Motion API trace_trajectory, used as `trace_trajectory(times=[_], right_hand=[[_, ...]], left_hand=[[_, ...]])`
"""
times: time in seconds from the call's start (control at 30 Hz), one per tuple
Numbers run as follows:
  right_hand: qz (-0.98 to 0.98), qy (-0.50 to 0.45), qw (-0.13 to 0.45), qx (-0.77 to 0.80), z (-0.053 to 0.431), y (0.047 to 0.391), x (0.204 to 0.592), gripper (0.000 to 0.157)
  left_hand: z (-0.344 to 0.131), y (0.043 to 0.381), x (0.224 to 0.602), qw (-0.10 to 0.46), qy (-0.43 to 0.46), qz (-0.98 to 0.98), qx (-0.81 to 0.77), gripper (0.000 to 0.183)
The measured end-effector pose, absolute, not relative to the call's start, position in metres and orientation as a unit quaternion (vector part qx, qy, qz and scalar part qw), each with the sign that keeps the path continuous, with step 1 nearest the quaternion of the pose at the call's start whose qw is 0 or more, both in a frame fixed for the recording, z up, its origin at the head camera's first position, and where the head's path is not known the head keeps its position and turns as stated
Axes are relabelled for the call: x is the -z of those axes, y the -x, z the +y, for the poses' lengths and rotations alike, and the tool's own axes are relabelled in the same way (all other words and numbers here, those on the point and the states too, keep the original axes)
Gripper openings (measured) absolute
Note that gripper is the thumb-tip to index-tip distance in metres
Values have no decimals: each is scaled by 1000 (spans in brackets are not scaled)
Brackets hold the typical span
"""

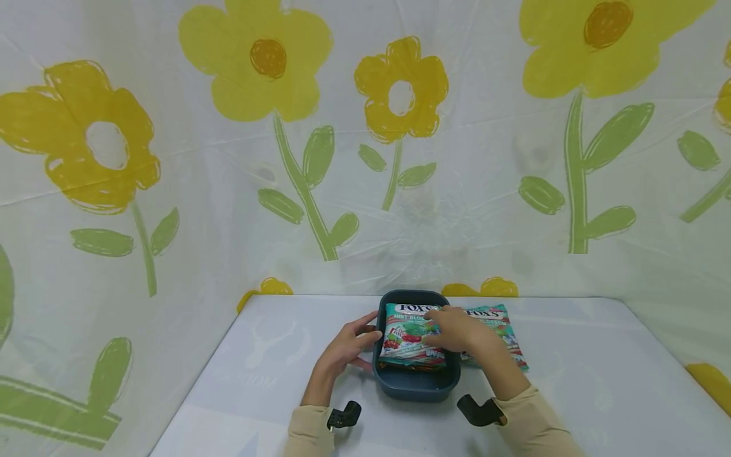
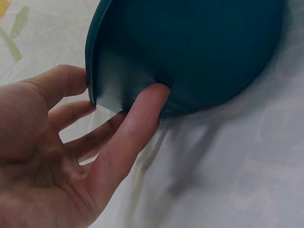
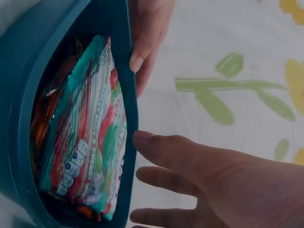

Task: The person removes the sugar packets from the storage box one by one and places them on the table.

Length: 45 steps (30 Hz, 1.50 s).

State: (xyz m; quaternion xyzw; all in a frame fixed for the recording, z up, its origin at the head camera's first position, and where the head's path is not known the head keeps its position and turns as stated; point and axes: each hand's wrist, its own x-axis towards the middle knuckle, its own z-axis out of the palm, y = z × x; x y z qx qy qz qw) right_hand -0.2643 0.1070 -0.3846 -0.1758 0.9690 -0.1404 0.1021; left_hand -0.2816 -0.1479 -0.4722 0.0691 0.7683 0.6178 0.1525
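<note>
A dark blue rectangular bin (image 1: 415, 390) stands on the table with a teal-and-red FOX'S candy bag (image 1: 408, 336) lying inside. Orange-brown wrapping (image 3: 45, 118) shows beneath that bag in the right wrist view. My left hand (image 1: 349, 343) touches the bin's left side with spread fingers, its thumb (image 2: 149, 104) against the bin wall. Over the bin's right rim, my right hand (image 1: 457, 327) has its fingers apart, overlapping the bag in the head view. A second FOX'S bag (image 1: 502, 327) lies on the table right of the bin, partly hidden by the right hand and forearm.
The white table (image 1: 257, 381) ends at a back edge just behind the bin. A white sheet (image 1: 457, 241) printed with yellow flowers hangs beyond it. Black wrist devices (image 1: 345, 416) sit at both sleeve cuffs.
</note>
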Motion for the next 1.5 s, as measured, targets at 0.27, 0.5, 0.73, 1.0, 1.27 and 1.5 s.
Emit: trace_trajectory(times=[0.27,0.5,0.73,1.0,1.27,1.5], right_hand=[[965,184,112,146,96,266,388,53],[965,180,115,150,89,266,394,50],[962,190,97,172,85,264,405,49],[967,107,84,214,77,261,419,62],[967,73,52,237,70,256,432,66],[972,36,8,232,64,253,439,75]], left_hand=[[-148,282,473,153,-65,767,-620,58],[-148,282,473,155,-66,767,-620,59],[-148,283,473,158,-71,761,-625,59],[-149,283,472,159,-71,760,-626,59],[-149,284,473,162,-73,754,-633,59],[-149,284,473,163,-71,752,-634,59]])
